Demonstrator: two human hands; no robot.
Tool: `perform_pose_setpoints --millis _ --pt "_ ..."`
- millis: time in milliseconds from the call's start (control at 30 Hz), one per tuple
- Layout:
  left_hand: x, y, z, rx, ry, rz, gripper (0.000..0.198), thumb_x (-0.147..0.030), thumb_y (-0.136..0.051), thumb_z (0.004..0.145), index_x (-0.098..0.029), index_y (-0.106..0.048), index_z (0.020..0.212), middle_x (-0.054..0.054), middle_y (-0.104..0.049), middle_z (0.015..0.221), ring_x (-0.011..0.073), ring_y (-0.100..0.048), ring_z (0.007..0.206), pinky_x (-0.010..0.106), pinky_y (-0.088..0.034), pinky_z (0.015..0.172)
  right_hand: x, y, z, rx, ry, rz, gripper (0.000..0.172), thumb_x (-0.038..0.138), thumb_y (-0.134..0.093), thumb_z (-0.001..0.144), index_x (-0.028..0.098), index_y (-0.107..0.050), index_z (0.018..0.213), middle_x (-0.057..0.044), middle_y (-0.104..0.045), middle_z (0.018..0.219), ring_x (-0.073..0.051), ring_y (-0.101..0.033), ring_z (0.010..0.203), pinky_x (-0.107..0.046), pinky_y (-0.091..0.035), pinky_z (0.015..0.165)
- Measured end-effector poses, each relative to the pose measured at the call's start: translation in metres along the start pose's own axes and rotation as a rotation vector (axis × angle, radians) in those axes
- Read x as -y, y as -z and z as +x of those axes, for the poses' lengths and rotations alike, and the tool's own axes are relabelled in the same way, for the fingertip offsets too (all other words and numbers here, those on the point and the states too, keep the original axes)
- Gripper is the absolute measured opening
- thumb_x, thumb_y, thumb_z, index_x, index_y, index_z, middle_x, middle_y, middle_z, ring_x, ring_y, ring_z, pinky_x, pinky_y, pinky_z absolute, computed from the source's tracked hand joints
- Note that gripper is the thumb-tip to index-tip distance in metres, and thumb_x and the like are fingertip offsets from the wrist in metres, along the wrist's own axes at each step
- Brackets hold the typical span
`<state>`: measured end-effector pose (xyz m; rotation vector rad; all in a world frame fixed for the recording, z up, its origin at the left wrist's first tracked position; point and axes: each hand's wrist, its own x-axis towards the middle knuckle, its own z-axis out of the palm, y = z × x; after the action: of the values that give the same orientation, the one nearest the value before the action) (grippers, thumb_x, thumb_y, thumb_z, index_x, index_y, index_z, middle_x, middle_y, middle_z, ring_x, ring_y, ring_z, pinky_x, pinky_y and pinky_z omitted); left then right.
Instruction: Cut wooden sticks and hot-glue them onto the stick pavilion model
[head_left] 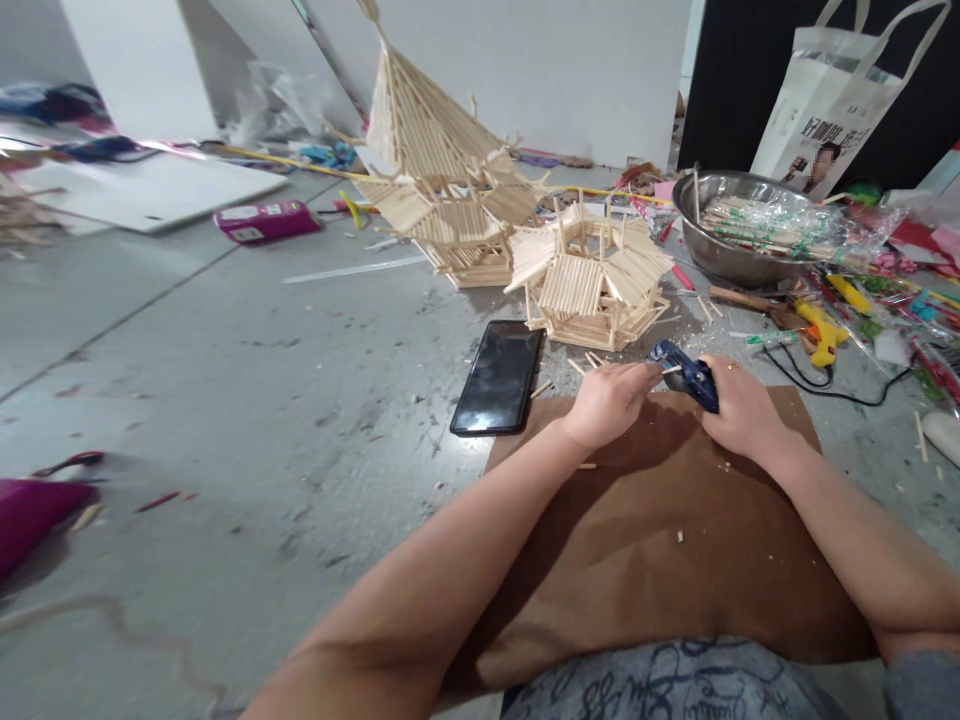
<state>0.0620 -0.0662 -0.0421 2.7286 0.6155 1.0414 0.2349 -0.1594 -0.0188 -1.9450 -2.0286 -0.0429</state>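
My left hand (609, 402) pinches a thin wooden stick (654, 369) at the far edge of a brown cardboard sheet (660, 540). My right hand (739, 408) is wrapped round a dark blue glue gun (686, 374), whose nozzle points left toward the stick tip. Just beyond both hands stands a low hexagonal model built of wooden sticks (596, 285). Behind it a taller stick tower with a pointed roof (435, 170) leans to the right.
A black phone (499, 377) lies left of the cardboard. A steel bowl (731, 225) with bagged sticks sits at the right, with a yellow glue gun (821, 335) and cable near it. A white tote bag (840, 100), white boards (150, 190) and a pink box (266, 220) lie around.
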Motion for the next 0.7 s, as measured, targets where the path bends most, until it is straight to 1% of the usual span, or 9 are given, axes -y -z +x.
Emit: perform_pose_setpoints --millis 167,333,500,700 --pt "-0.0013 0.0012 0.0007 0.024 0.013 0.000 0.027 -0.013 -0.036 0.082 -0.015 -0.062 0.089 0.001 -0.062 0.059 0.0107 -0.060 0.058 0.021 -0.044 0.057 -0.0001 -0.0007 0.0002 -0.010 -0.005 -0.001 0.043 0.022 -0.048 0.068 0.013 -0.043 0.110 -0.015 -0.060 0.098 -0.029 -0.055 0.089 -0.039 -0.042 0.074" --pt "-0.0014 0.0014 0.0007 0.004 -0.015 0.014 0.027 -0.013 -0.036 0.081 -0.015 -0.062 0.086 0.001 -0.062 0.059 0.0109 -0.060 0.057 0.020 -0.043 0.055 0.0003 0.0002 0.0003 0.000 -0.005 -0.022 0.042 0.022 -0.047 0.068 0.013 -0.044 0.109 -0.015 -0.060 0.095 -0.029 -0.056 0.086 -0.038 -0.041 0.073" --pt "-0.0011 0.0013 0.0004 -0.025 -0.050 0.007 0.028 -0.012 -0.035 0.081 -0.013 -0.062 0.090 0.002 -0.062 0.059 0.0119 -0.060 0.057 0.021 -0.042 0.054 -0.0010 -0.0010 -0.0002 0.006 -0.005 -0.040 0.045 0.019 -0.048 0.065 0.012 -0.044 0.109 -0.015 -0.060 0.095 -0.028 -0.056 0.086 -0.037 -0.041 0.074" --pt "-0.0020 0.0016 0.0006 -0.037 -0.047 0.008 0.027 -0.014 -0.035 0.082 -0.014 -0.061 0.087 0.002 -0.062 0.058 0.0115 -0.059 0.054 0.021 -0.041 0.052 -0.0018 -0.0010 0.0003 0.000 0.005 -0.035 0.043 0.020 -0.047 0.066 0.013 -0.044 0.108 -0.014 -0.060 0.096 -0.028 -0.055 0.087 -0.038 -0.041 0.073"
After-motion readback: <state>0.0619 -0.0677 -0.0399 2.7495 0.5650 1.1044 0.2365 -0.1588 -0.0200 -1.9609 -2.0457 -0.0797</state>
